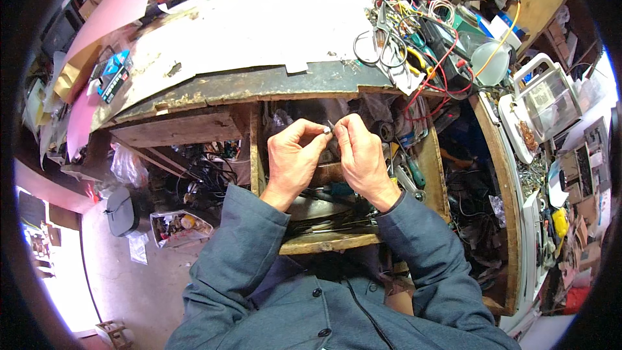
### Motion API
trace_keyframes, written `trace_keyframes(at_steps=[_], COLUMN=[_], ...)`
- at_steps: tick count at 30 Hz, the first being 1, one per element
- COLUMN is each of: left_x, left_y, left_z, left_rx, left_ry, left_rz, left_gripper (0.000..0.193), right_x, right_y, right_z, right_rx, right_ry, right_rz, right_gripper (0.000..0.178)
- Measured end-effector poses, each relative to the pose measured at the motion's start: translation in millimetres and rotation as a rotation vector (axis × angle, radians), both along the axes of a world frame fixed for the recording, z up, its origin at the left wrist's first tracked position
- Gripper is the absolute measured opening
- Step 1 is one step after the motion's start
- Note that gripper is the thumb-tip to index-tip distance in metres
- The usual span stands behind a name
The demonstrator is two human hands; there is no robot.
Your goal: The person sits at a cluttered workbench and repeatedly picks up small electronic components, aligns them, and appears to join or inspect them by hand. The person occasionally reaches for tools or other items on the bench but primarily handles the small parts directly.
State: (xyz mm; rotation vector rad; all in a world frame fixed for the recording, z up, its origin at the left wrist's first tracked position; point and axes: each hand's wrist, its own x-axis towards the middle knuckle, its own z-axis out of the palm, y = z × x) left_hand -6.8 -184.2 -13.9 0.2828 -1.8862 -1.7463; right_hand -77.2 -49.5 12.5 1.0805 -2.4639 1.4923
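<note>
Here's the desk [311, 78], and below its front edge the drawer [332, 244]. Over the drawer's back half, left hand [289, 161] and right hand [365, 161] lean inward, wrists angled, fingertips nearly meeting. Each thumb and forefinger is pinched tight, and between them sits a tiny piece [328, 129], pale with a dark pointed tip, too small to identify.

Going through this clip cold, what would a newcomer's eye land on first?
Probably the bright white sheet spread across the bench at the top, with dark-handled scissors at its right end. Next, the left hand and right hand, fingertips together around a small item, too small to identify, above an open wooden drawer in the centre.
</note>
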Motion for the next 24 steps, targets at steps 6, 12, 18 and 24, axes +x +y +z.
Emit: trace_keyframes(at_steps=[6, 12, 18, 24], left_x=[0, -1, 0, 1], left_y=[-1, -1, -2, -4], left_z=[0, -1, 1, 3], left_rx=[0.12, 0.206, 0.383, 0.497], left_ry=[0.036, 0.041, 0.004, 0.006], left_rz=[-0.059, -0.139, -0.228, -0.261], left_gripper=[0.007, 0.012, 0.013, 0.016], right_x=[-12, -11, -13, -18], right_y=[4, 3, 5, 4], right_z=[-7, 0, 5, -5], right_rx=[-0.182, -0.285, -0.16, -0.256], right_ry=[-0.386, -0.288, -0.202, -0.314], right_rz=[0.054, 0.097, 0.103, 0.165], right_gripper=[0.022, 0.015, 0.012, 0.013])
